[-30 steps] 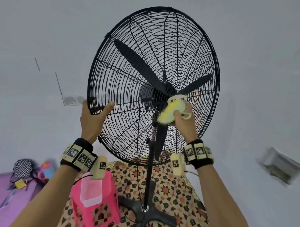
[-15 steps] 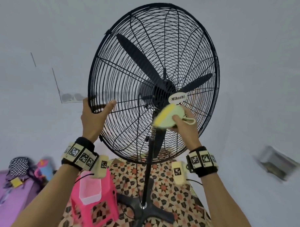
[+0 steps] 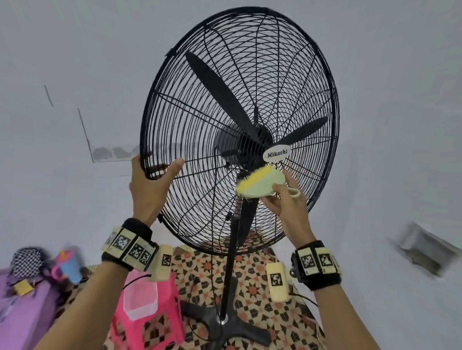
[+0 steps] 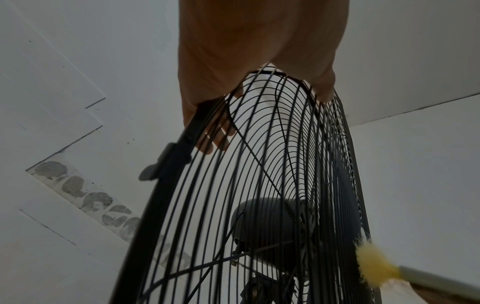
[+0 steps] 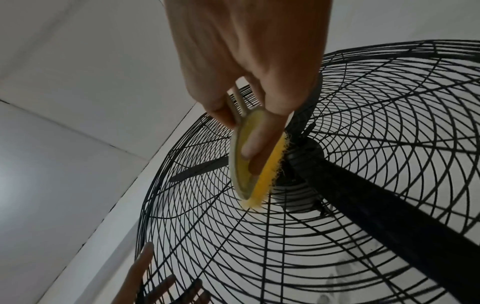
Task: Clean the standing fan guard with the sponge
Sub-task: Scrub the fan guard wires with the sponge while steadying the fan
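The left hand (image 3: pixel 148 187) grips the left rim of the standing fan guard (image 3: pixel 330 81), thumb in front and fingers curled behind the wires, seemingly to steady the fan head against the scrubbing. The right hand (image 3: pixel 286 203) pinches the sponge (image 3: pixel 261 185), a pale green handled pad with a fuzzy yellow face, pressing that face to the wires just below the Mikachi badge (image 3: pixel 277 153) at the centre. The contact itself is hard to judge from the head view. The right fingers behind the pad are mostly hidden, and the pink stool (image 3: pixel 151 326) near the fan base is partly cut off.
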